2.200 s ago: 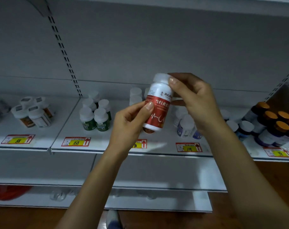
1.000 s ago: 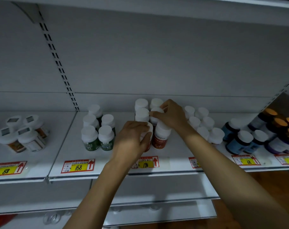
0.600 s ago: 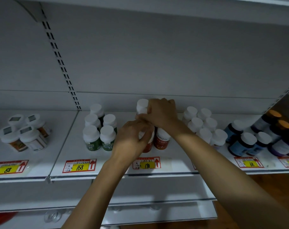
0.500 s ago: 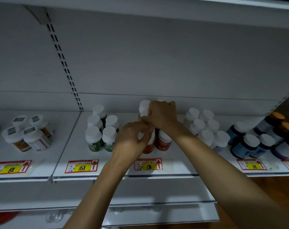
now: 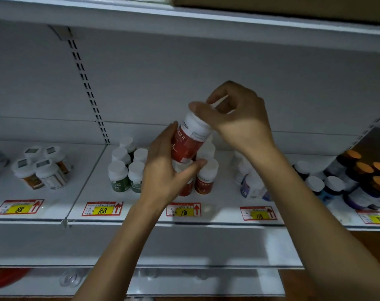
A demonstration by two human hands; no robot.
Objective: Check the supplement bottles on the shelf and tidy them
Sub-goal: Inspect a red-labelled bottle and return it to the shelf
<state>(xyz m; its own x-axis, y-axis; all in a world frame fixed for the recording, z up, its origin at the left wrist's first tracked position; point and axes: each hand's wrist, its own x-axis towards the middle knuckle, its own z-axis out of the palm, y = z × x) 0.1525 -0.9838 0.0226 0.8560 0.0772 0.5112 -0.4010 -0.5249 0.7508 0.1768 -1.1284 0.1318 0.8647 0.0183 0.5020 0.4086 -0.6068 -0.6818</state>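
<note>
- Bottle in hand: red-label bottle with a white cap, lifted clear of the shelf. It sits at the centre of the frame, tilted with the cap toward the upper right.
- left hand: fingers wrapped round the lower body of the red-label bottle, thumb across its base, holding it firmly.
- right hand: fingers curled down over the cap, gripping it from above. The cap is mostly hidden, so whether it is being twisted cannot be told.
- red-label group: upright on the shelf directly below the held bottle and behind the 198 price tag. It is partly hidden by the left hand, so the count cannot be told.
- green-label bottles: a close upright block left of centre, behind the 168 price tag.
- white-capped jars: a cluster at the far left of the frame.
- blue-label bottles: right of centre, blurred.
- orange-capped bottles: at the right edge of the frame.
- Step in hand (judged): checking. One bottle from the red-label group is held up for inspection, with a hand at each end.
- Next move (judged): once checked, lower the bottle upright into the red-label group, label to the front and in line with the tag. The neighbouring bottles stand close together, so the descent needs to be straight and gentle. The left hand should let go only when the base sits flat.
</note>
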